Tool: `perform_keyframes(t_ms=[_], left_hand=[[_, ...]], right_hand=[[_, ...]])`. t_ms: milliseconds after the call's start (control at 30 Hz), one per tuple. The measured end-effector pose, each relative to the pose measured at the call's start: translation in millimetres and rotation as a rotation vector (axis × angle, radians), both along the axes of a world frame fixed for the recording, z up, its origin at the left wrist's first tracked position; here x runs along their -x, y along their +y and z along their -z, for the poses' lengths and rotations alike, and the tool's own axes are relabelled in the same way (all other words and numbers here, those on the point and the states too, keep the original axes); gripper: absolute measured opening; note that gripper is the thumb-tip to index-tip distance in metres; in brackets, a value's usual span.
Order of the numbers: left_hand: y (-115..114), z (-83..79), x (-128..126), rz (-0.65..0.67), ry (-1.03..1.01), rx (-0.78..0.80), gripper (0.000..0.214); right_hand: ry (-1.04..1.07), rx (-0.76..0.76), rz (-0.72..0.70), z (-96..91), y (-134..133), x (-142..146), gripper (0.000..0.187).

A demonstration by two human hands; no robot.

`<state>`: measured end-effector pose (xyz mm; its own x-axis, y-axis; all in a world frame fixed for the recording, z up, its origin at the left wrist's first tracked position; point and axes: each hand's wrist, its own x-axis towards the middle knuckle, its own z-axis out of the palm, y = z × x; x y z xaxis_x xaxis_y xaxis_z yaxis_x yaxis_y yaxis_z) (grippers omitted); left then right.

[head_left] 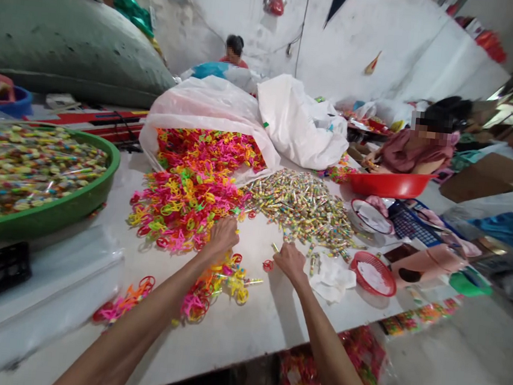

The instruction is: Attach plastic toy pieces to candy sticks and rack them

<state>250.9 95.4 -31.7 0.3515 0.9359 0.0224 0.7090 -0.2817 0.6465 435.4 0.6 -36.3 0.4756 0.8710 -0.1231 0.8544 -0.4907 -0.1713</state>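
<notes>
My left hand [224,236] is closed at the right edge of a large heap of small pink, orange, yellow and green plastic ring-shaped pieces [183,200]. What its fingers hold, if anything, is hidden. My right hand [290,260] is pinched over the white table, a small candy tube [275,247] sticking out at its fingertips. Just left of it lies a single red plastic piece [267,265]. Beyond my right hand spreads a pile of wrapped candy tubes [303,206]. Nearer me, between my forearms, sits a smaller mixed cluster of plastic pieces and tubes [218,282].
At left stand a green tub [113,163] of candy and clear plastic sheets [71,280]. A white sack [210,106] spills the plastic pieces. At right are a red basket [373,273], crumpled white paper [332,277] and a co-worker [417,147] behind a red basin [391,184].
</notes>
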Motion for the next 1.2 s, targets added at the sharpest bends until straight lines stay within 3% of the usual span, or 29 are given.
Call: perform_keyframes(t_ms=[233,400,467,600,667,767,933,1100,1200], left_hand=[[-6,-17.3,31,-0.227,-0.688,0.165,0.020],[-28,-31.2,62,-0.382,-1.062,0.416,0.015],[-44,-33.8,70,-0.381,-1.140,0.510,0.012],[-75,-34.3,77,-0.380,-1.276,0.740,0.013],[-88,-34.1,79,-0.366,-1.342,0.872,0.013],[-102,-34.0,82,-0.258,-1.370,0.922,0.023],[-114,-32.1,92,-0.197,-1.290,0.717,0.052],[-120,-30.6,106,-0.054,-1.151,0.720,0.045],[-122,-27.4,111,-0.057,-1.071,0.690,0.033]], right_hand=[[0.102,-0.043,0.016,-7.3,15,-7,0.019],[0.339,-0.152,-0.009,-19.6,11,19,0.010],[0.545,-0.215,-0.047,-25.3,2,39,0.012],[1.288,-0.535,-0.002,-38.8,-16,82,0.015],[1.442,-0.608,-0.001,-44.3,-22,101,0.017],[1.410,-0.537,-0.070,-46.7,-27,120,0.019],[1.435,-0.400,-0.135,-41.6,-34,128,0.021],[1.489,-0.248,-0.236,-42.1,-39,120,0.019],[1.535,-0.205,-0.249,-41.2,-44,117,0.017]])
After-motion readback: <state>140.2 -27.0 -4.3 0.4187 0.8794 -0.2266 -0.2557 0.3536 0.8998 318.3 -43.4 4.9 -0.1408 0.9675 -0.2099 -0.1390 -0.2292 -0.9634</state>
